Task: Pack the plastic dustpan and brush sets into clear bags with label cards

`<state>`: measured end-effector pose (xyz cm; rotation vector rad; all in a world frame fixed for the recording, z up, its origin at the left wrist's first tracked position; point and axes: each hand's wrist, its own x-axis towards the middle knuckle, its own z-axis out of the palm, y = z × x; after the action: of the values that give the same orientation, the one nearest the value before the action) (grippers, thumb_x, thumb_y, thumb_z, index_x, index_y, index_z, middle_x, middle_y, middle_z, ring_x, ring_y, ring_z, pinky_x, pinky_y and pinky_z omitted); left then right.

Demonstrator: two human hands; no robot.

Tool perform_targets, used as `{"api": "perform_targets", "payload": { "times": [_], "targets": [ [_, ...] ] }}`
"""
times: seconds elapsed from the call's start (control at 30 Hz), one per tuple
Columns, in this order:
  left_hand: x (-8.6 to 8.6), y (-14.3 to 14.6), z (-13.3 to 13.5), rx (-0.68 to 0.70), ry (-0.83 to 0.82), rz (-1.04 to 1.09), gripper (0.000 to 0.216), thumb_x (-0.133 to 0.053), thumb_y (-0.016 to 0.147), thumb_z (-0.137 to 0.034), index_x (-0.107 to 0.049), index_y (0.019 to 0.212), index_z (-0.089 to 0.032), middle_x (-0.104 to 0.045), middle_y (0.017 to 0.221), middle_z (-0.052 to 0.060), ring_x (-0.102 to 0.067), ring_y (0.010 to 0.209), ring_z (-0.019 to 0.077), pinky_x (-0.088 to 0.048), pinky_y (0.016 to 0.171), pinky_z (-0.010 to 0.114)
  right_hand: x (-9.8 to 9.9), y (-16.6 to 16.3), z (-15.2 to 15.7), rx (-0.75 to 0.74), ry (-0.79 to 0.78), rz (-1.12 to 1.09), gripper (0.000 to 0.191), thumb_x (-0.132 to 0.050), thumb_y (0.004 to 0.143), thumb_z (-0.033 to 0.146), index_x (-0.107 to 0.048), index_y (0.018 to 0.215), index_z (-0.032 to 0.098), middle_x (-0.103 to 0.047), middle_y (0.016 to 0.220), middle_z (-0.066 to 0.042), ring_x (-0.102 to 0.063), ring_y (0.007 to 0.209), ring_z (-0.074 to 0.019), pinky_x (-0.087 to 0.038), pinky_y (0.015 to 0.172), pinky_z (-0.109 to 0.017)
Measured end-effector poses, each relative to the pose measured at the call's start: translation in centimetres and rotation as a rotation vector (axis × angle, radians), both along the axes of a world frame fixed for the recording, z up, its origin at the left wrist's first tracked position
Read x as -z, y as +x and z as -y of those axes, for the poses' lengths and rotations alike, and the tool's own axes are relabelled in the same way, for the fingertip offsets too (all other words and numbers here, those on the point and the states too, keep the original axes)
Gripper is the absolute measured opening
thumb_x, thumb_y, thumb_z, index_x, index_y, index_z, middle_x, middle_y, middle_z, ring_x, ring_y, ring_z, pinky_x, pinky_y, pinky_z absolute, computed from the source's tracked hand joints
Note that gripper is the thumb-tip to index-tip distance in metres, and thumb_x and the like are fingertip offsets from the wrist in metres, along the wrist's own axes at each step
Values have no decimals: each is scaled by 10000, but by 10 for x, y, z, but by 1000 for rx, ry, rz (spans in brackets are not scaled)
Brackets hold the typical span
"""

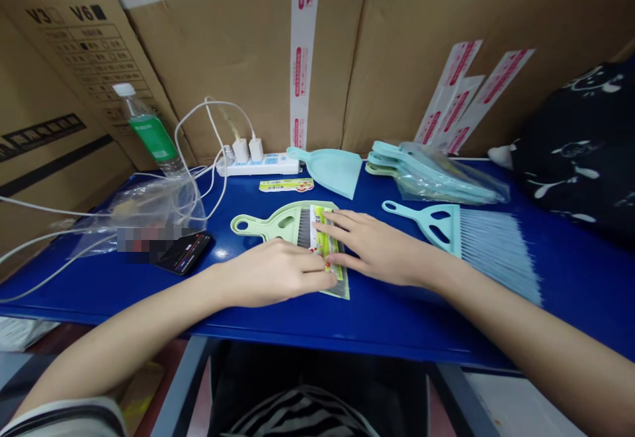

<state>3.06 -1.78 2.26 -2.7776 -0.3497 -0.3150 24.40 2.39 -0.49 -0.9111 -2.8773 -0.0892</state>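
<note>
A green hand brush [275, 226] lies in a matching green dustpan [344, 289] on the table, its handle pointing left. Across the grey bristles runs a yellow-green and white paper label [321, 235]. My left hand [285, 270] comes over the front of the brush, fingers bent together, and pinches at the label's near end. My right hand [370, 245] rests on the label from the right with its fingers stretched and apart. To the right lies a light blue brush [444, 225] with spread bristles; behind sits a light blue dustpan [332, 166].
Another paper label [286, 185] lies behind the brush. Bagged dustpans and brushes [446, 176] are stacked at back right. A power strip [272, 164] with white cables, a bottle [151, 133], a plastic bag [143, 202] and a phone [186, 252] are at left. Cardboard boxes [238, 47] wall the back.
</note>
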Motion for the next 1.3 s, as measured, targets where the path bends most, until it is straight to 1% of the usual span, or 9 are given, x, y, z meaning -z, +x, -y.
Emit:
{"api": "perform_targets", "payload": {
  "times": [0.17, 0.37, 0.47, 0.6, 0.83, 0.93, 1.1, 1.2, 1.3],
  "targets": [
    [12, 7, 3, 31, 44, 65, 217, -425, 930, -69, -626, 944, -151, -673, 750, -16, -615, 632, 112, -481, 552, 225, 5, -3, 3, 27, 24, -43, 583, -383, 948, 488, -493, 1366, 96, -552, 1328, -214, -507, 1222, -353, -459, 947, -526],
    [23, 15, 6, -6, 66, 132, 198, -427, 949, -127, -624, 945, -146, -663, 697, -18, -627, 596, 126, -501, 511, 235, 8, -5, 1, 43, 38, -64, 572, -365, 958, 470, -486, 1373, 94, -557, 1316, -214, -505, 1216, -346, -450, 951, -513],
    [24, 17, 10, 17, 92, 84, 212, -425, 933, -92, -633, 953, -126, -672, 697, 4, -650, 633, 136, -539, 583, 245, 8, -5, 1, 47, 32, -50, 561, -373, 959, 461, -485, 1376, 102, -557, 1317, -210, -512, 1211, -338, -447, 959, -501],
    [25, 17, 16, 56, 128, 70, 277, -377, 938, -74, -632, 1045, -86, -713, 799, 70, -673, 747, 150, -555, 701, 265, 8, -5, 3, 54, 35, -51, 575, -370, 957, 476, -452, 1403, 122, -522, 1365, -202, -477, 1255, -345, -436, 975, -506],
    [30, 19, 20, 26, 188, 3, 295, -432, 950, -164, -602, 1181, -95, -726, 896, 105, -647, 881, 161, -521, 775, 282, 9, -4, 6, 45, 19, -66, 587, -345, 960, 491, -436, 1413, 129, -492, 1393, -209, -439, 1287, -356, -427, 977, -545],
    [30, 19, 19, 59, 187, 43, 305, -429, 940, -125, -596, 1187, -63, -728, 911, 100, -640, 884, 162, -508, 768, 290, 7, -3, 6, 30, -11, -61, 582, -350, 963, 474, -426, 1418, 119, -463, 1416, -217, -419, 1305, -356, -424, 986, -543],
    [23, 19, 17, 93, 186, 81, 261, -450, 938, -123, -641, 1115, -132, -730, 967, 55, -635, 866, 142, -485, 739, 273, 5, -3, 7, 8, -39, -40, 585, -356, 964, 458, -404, 1431, 109, -377, 1477, -230, -316, 1370, -370, -390, 1015, -566],
    [18, 18, 16, 101, 219, 118, 234, -461, 936, -129, -658, 1061, -140, -732, 925, 43, -633, 830, 136, -470, 699, 267, 7, -3, 6, 2, -43, -23, 590, -356, 964, 458, -392, 1440, 111, -380, 1475, -230, -320, 1366, -379, -377, 1017, -588],
    [10, 13, 9, 59, 272, 164, 219, -456, 936, -129, -674, 959, -134, -722, 831, 27, -626, 809, 146, -456, 698, 277, 7, -2, 5, -6, -45, -17, 596, -332, 968, 465, -383, 1446, 111, -410, 1458, -224, -363, 1342, -377, -381, 1016, -582]
  ]
}}
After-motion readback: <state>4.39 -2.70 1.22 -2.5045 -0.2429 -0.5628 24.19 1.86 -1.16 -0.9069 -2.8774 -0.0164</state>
